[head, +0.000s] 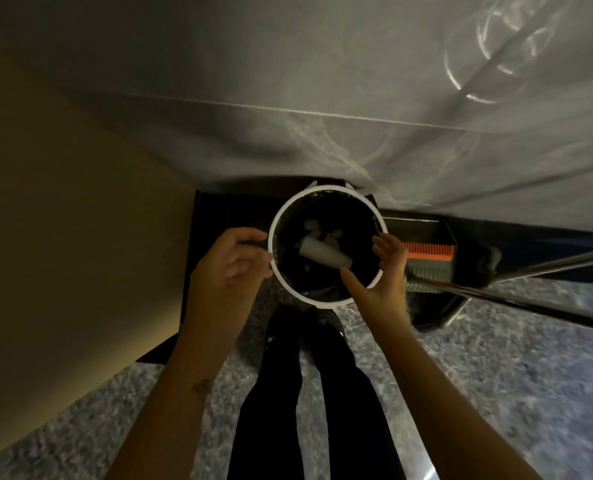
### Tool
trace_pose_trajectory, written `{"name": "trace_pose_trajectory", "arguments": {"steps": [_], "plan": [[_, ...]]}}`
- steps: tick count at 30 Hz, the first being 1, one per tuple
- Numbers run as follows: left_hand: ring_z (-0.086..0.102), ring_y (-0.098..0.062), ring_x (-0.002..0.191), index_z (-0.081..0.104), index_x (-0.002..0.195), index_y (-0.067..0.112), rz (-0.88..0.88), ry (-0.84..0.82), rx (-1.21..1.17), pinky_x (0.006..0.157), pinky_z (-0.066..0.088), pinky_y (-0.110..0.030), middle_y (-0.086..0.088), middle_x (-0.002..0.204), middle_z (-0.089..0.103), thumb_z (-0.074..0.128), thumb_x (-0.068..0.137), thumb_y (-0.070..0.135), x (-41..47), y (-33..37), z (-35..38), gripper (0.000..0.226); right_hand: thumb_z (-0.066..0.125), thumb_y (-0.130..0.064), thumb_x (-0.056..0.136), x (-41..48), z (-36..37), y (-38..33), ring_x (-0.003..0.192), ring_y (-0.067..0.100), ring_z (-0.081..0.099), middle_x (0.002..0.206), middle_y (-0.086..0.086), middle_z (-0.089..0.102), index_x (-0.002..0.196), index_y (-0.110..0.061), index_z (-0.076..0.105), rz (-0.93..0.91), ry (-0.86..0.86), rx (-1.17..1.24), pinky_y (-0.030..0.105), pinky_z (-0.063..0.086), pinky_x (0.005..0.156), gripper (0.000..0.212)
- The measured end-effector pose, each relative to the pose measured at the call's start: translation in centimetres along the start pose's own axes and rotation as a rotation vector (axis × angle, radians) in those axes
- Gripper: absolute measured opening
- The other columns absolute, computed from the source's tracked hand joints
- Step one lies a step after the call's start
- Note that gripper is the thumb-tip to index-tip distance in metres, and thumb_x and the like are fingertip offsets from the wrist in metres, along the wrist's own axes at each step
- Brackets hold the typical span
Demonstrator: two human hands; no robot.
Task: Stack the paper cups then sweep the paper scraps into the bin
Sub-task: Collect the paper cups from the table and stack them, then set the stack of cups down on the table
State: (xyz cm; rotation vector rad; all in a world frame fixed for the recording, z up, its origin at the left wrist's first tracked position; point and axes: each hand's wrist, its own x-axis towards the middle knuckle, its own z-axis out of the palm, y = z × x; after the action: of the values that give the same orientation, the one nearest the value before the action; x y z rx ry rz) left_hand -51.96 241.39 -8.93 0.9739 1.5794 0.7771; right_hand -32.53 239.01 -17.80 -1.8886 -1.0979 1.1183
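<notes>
Head view: the round bin (323, 302), white-rimmed and black inside, stands on the speckled floor (496, 358) by the person's feet. Inside, a pale stack of paper cups (324, 255) lies on its side among white paper scraps (314, 226). The left hand (229, 261) curls at the left rim; whether it grips anything is unclear. The right hand (381, 271) is spread, holding nothing, its thumb over the right rim. A dustpan (426, 265) sits just beside.

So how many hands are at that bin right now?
2. The left hand is at the left rim of the bin, the right hand at its right rim. None looks hidden.
</notes>
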Motion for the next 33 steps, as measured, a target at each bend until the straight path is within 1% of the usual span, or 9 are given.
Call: {"name": "trace_pose_trajectory", "arguments": {"steps": [4,6,10,14,19,22,25,28,33], "plan": [[0.068,-0.012,0.078,0.061,0.089,0.037,0.089,-0.040,0.014,0.072,0.053,-0.021,0.004,0.085,0.070,0.061,0.090,0.011,-0.3,2.5,0.1,0.026,0.074,-0.004,0.074,-0.5,-1.4,-2.9,0.126,0.019,0.044,0.132,0.002,0.042,0.132,-0.008,0.033,-0.033,0.039,0.045,0.034,0.040,0.106,0.071],[0.067,-0.017,0.080,0.061,0.088,0.039,0.138,-0.061,0.022,0.074,0.053,-0.027,0.002,0.085,0.069,0.064,0.086,0.018,-0.6,4.4,0.4,0.022,0.074,-0.003,0.074,-0.8,-2.5,-4.7,0.124,0.020,0.045,0.131,0.007,0.045,0.131,-0.008,0.034,-0.061,0.067,0.065,0.042,0.041,0.105,0.071],[0.065,-0.027,0.077,0.061,0.085,0.042,0.270,-0.106,0.034,0.069,0.052,-0.035,-0.004,0.084,0.066,0.057,0.079,0.028,-1.7,9.4,0.8,0.016,0.075,-0.004,0.074,-1.8,-5.5,-9.3,0.121,0.014,0.046,0.126,0.001,0.046,0.130,-0.012,0.036,-0.117,0.137,0.074,0.036,0.040,0.105,0.068],[0.067,-0.019,0.078,0.060,0.083,0.050,0.413,-0.173,0.035,0.067,0.049,-0.016,0.004,0.082,0.066,0.058,0.077,0.032,-3.3,16.0,1.1,0.020,0.074,-0.007,0.076,-3.3,-9.3,-15.3,0.122,0.015,0.047,0.128,0.000,0.048,0.126,-0.023,0.035,-0.222,0.230,0.090,0.028,0.037,0.106,0.065],[0.066,-0.020,0.081,0.060,0.090,0.051,0.605,-0.284,0.037,0.076,0.053,-0.035,0.008,0.082,0.065,0.059,0.073,0.047,-5.9,23.1,2.1,0.017,0.069,-0.023,0.077,-6.0,-14.0,-22.1,0.121,0.011,0.046,0.127,-0.004,0.046,0.127,-0.024,0.034,-0.318,0.319,0.092,0.012,0.035,0.098,0.061],[0.067,-0.017,0.081,0.061,0.090,0.046,0.687,-0.372,0.051,0.075,0.053,-0.027,0.010,0.082,0.065,0.062,0.077,0.039,-7.7,27.0,3.5,0.016,0.071,-0.015,0.079,-7.3,-17.8,-25.6,0.122,0.013,0.045,0.129,0.001,0.046,0.131,-0.015,0.035,-0.371,0.407,0.096,0.022,0.036,0.101,0.063],[0.066,-0.014,0.080,0.059,0.090,0.043,0.771,-0.448,0.083,0.068,0.048,-0.013,0.010,0.083,0.066,0.063,0.081,0.026,-9.9,29.9,5.5,0.019,0.070,-0.012,0.081,-9.0,-21.7,-28.0,0.122,0.010,0.045,0.129,-0.003,0.045,0.132,-0.015,0.034,-0.395,0.511,0.101,0.015,0.035,0.098,0.063],[0.064,-0.008,0.079,0.059,0.095,0.036,0.827,-0.536,0.112,0.067,0.048,-0.012,0.008,0.086,0.066,0.064,0.087,0.013,-12.1,32.0,7.9,0.026,0.069,-0.013,0.082,-10.6,-25.3,-29.0,0.122,0.009,0.044,0.129,-0.003,0.046,0.133,-0.017,0.034,-0.394,0.588,0.143,0.017,0.035,0.098,0.062],[0.063,-0.001,0.076,0.060,0.099,0.026,0.868,-0.631,0.168,0.064,0.047,-0.009,0.014,0.085,0.063,0.064,0.087,0.013,-14.7,34.2,12.9,0.018,0.067,-0.011,0.083,-12.0,-31.2,-28.3,0.122,0.012,0.045,0.133,0.004,0.046,0.133,-0.014,0.035,-0.365,0.699,0.201,0.017,0.036,0.096,0.059]]}}
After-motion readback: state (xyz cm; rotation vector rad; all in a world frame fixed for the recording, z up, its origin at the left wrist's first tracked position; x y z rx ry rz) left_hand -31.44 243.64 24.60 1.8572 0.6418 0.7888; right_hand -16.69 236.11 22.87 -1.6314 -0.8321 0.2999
